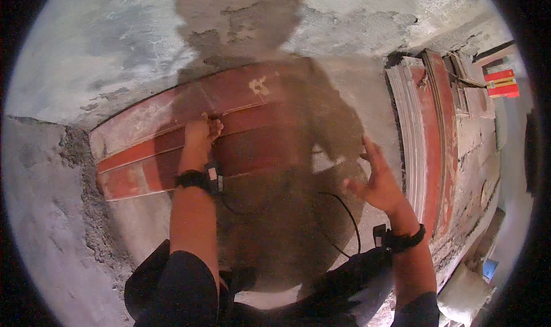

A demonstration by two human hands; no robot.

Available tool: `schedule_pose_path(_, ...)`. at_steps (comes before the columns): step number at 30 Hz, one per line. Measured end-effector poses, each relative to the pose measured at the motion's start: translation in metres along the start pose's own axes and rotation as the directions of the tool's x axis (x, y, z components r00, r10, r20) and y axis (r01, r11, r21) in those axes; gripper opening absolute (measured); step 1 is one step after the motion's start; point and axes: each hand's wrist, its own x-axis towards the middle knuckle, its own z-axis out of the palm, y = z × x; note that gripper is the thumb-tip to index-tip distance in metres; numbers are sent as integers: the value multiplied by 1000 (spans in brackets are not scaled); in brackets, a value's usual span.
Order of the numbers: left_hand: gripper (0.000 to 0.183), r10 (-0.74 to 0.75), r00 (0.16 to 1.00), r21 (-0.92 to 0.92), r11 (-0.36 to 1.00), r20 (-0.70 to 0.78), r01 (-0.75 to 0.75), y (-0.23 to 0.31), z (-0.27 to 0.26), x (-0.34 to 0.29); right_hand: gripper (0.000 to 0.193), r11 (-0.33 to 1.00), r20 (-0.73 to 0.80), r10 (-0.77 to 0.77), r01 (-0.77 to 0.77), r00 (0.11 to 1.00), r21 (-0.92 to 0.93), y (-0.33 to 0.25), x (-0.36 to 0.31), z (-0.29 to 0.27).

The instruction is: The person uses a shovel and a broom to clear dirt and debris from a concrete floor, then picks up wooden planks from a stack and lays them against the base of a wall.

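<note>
Several long reddish-brown boards [252, 117], dusty and pale in places, lie overlapping in front of me along the base of the wall. My left hand [202, 133] reaches onto them, its fingers curled at the long edge of one board. Just how far they wrap round that edge is partly hidden. To the right, my right hand [376, 180] is raised with thumb and fingers spread and nothing in it. My own shadow darkens the middle and right end of the boards.
A rough grey wall [115, 40] rises behind the boards. On the right stands a stack of pale and red boards [422, 132]. Farther right are a red and yellow box [502, 84] and, lower down, a whitish sack [466, 292]. A thin black cable [351, 218] hangs near my right wrist.
</note>
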Motion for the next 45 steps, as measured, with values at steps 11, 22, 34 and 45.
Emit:
schedule_pose_path(11, 28, -14, 1000, -19, 1000, 25, 14, -13, 52, -37, 90, 971, -370, 194, -123, 908, 206, 69, -48, -148)
schedule_pose_path(22, 22, 218, 869, 570, 680, 444, -462, 71, 161, -114, 106, 609, -494, 650, -784, 578, -117, 222, -309, -229)
schedule_pose_path(34, 22, -31, 913, 790, 513, 408, -335, 38, 50, -213, 90, 291, -293, 949, -668, 113, 685, 344, -456, -83)
schedule_pose_path(45, 32, -69, 945, 813, 532, 319, -236, -1, 62, -242, 48, 129, -125, 978, -11, 165, 992, 321, -413, -119)
